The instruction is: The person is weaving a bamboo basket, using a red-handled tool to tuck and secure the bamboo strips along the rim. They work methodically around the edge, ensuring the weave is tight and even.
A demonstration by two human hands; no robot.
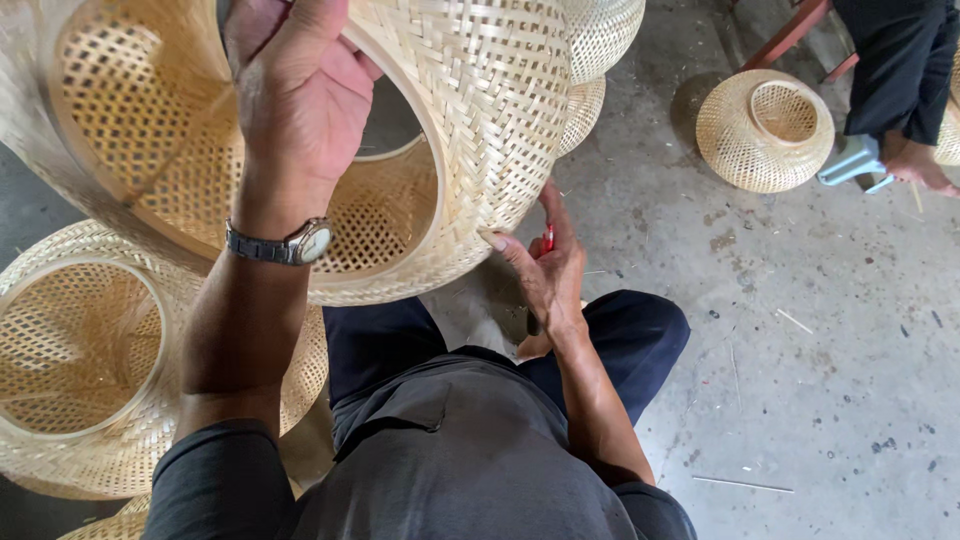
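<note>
Left hand [300,90]: closed over rim of large pale woven bamboo basket [480,110]
Right hand [545,270]: curled round small red-handled tool [547,240], fingertip touching basket's outer wall

Soft, even daylight, faint shadows, sharp focus, slight wide-angle stretch at edges.

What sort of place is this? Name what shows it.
Probably a basket-weaving workshop. Several woven bamboo shades sit around: the left hand grips the rim of a large woven shade, another shade stands on the bare concrete floor, and thin bamboo slivers lie scattered.
</note>
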